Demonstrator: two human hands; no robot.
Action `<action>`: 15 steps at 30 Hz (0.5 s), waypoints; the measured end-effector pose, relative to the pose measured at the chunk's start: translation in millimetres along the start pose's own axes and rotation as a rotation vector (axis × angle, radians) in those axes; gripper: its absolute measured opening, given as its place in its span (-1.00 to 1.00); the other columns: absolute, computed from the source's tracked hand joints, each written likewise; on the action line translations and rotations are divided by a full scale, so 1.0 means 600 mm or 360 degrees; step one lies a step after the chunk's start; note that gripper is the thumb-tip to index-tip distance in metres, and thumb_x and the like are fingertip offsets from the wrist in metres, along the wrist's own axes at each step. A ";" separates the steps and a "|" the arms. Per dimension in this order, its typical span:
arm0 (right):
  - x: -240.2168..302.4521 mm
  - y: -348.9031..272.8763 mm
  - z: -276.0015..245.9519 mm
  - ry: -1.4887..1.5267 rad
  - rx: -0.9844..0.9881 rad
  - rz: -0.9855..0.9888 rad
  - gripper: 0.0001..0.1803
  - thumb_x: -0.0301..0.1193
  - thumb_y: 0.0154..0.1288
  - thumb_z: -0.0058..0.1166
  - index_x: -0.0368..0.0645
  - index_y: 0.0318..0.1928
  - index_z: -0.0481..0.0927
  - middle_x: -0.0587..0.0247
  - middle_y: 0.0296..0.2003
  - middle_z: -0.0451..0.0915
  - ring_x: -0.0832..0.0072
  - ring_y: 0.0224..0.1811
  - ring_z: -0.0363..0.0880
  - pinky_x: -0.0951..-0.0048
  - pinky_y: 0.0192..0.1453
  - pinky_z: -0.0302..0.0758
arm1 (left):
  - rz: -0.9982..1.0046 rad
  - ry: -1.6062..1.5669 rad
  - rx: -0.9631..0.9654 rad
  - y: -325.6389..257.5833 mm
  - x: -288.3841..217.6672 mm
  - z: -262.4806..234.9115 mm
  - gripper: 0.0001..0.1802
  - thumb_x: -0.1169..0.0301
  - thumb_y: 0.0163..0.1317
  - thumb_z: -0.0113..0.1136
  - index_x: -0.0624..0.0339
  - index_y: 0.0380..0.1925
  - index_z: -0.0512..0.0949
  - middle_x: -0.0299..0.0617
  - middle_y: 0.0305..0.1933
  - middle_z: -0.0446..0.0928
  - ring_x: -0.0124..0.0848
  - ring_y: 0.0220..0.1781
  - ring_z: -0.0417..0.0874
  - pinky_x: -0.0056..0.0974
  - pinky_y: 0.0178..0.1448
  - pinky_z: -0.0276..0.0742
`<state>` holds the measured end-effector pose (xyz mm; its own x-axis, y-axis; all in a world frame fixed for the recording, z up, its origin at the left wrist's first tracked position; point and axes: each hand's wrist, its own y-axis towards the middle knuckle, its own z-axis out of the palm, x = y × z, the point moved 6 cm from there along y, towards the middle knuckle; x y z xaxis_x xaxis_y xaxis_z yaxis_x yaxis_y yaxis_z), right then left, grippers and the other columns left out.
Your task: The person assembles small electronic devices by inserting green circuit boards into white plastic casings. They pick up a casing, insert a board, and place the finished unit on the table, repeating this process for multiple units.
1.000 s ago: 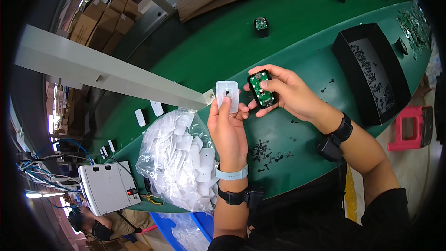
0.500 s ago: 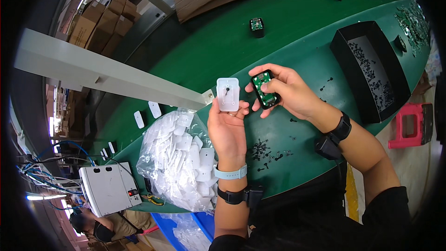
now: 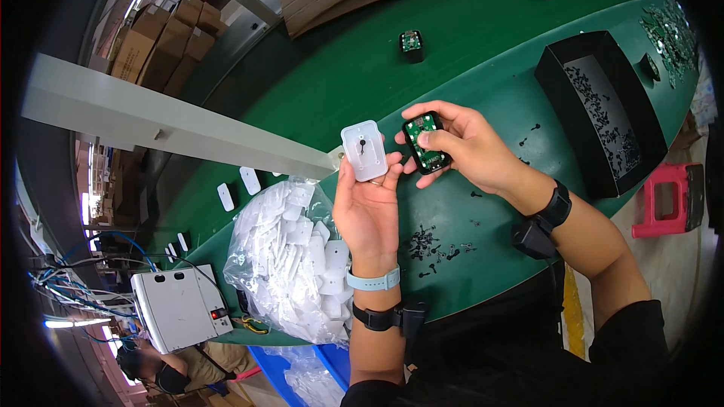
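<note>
My left hand (image 3: 369, 200) holds up a translucent white plastic cover (image 3: 367, 168), its inner side toward me. A small black pin-like part (image 3: 363, 146) sits in the middle of that cover. Just to the right, my right hand (image 3: 460, 143) grips a black casing with a green circuit board (image 3: 433, 159) in it, thumb pressed on the board. Cover and casing are close but apart. Below them, several loose black pin-like parts (image 3: 424, 243) lie scattered on the green table.
A bag of white covers (image 3: 283, 256) stands left of my left forearm. To the right is a black box (image 3: 554, 98) of small black parts, with a heap of circuit boards (image 3: 667, 41) beyond. One board-fitted casing (image 3: 411, 46) stands on the far green surface (image 3: 324, 75). A metal post (image 3: 158, 132) slants in from the left.
My left hand has moved slightly left, and the cover in it has tilted and turned a little. My right hand keeps its grip on the casing and shifts slightly left.
</note>
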<state>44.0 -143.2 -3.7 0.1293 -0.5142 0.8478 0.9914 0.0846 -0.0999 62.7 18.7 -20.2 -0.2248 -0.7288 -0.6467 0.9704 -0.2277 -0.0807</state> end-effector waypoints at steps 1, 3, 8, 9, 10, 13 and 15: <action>-0.004 0.002 -0.002 0.0007 0.0011 0.0011 -0.58 -0.54 0.46 -0.08 -0.29 0.29 0.40 0.03 0.01 0.58 0.31 -0.11 0.72 0.24 -0.19 0.81 | -0.0004 -0.0034 0.0023 0.001 0.000 0.001 -0.50 0.29 0.55 -0.18 0.39 0.34 0.28 0.19 0.28 0.46 -0.08 0.06 0.65 -0.08 0.19 0.60; -0.008 0.007 -0.006 0.0217 0.0077 0.0056 -0.55 -0.49 0.50 -0.11 -0.27 0.34 0.35 -0.02 0.11 0.54 0.24 -0.01 0.69 0.11 -0.06 0.78 | -0.0012 -0.0097 0.0076 0.003 -0.002 0.004 -0.48 0.30 0.55 -0.17 0.39 0.38 0.24 0.21 0.33 0.40 -0.06 0.15 0.60 -0.07 0.27 0.56; -0.005 0.009 -0.011 0.0695 0.0260 0.0110 -0.52 -0.43 0.56 -0.17 -0.22 0.42 0.28 0.04 0.17 0.50 0.19 0.11 0.64 -0.09 0.20 0.65 | 0.0047 -0.0152 0.0128 0.004 -0.010 0.007 -0.46 0.33 0.54 -0.15 0.39 0.42 0.17 0.23 0.41 0.30 -0.01 0.33 0.48 0.00 0.45 0.43; -0.004 0.009 -0.010 0.0679 0.0251 0.0085 -0.53 -0.44 0.56 -0.16 -0.23 0.41 0.29 0.06 0.16 0.50 0.21 0.11 0.64 -0.10 0.21 0.65 | 0.0060 -0.0159 0.0136 0.004 -0.013 0.008 -0.45 0.35 0.54 -0.14 0.39 0.43 0.16 0.24 0.42 0.28 0.01 0.36 0.46 0.01 0.48 0.40; -0.006 0.010 -0.009 0.0664 0.0241 0.0061 -0.53 -0.45 0.56 -0.16 -0.23 0.41 0.30 0.07 0.16 0.51 0.23 0.11 0.64 -0.11 0.21 0.64 | 0.0057 -0.0134 0.0152 0.003 -0.014 0.009 -0.45 0.35 0.53 -0.13 0.39 0.43 0.15 0.24 0.42 0.28 0.01 0.38 0.45 0.02 0.49 0.38; -0.003 0.010 -0.016 0.0512 0.0186 -0.0023 -0.57 -0.45 0.55 -0.09 -0.25 0.35 0.37 0.11 0.11 0.53 0.33 0.11 0.61 0.00 0.20 0.65 | 0.0040 -0.0019 0.0185 0.003 -0.008 0.012 -0.43 0.38 0.51 -0.10 0.40 0.43 0.14 0.24 0.42 0.29 0.03 0.41 0.42 0.05 0.54 0.34; 0.001 0.009 -0.018 0.0376 0.0124 -0.0064 -0.61 -0.44 0.52 -0.02 -0.27 0.29 0.43 0.15 0.07 0.55 0.40 0.10 0.60 0.14 0.17 0.64 | 0.0046 0.0110 0.0186 -0.001 -0.007 0.020 -0.42 0.39 0.49 -0.07 0.41 0.43 0.14 0.24 0.41 0.30 0.04 0.42 0.40 0.05 0.55 0.33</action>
<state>49.8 -152.4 -9.2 0.1001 -0.7029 0.7042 0.9925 0.1208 -0.0205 62.1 14.1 -8.5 -0.1866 -0.6909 -0.6985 0.9585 -0.2841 0.0250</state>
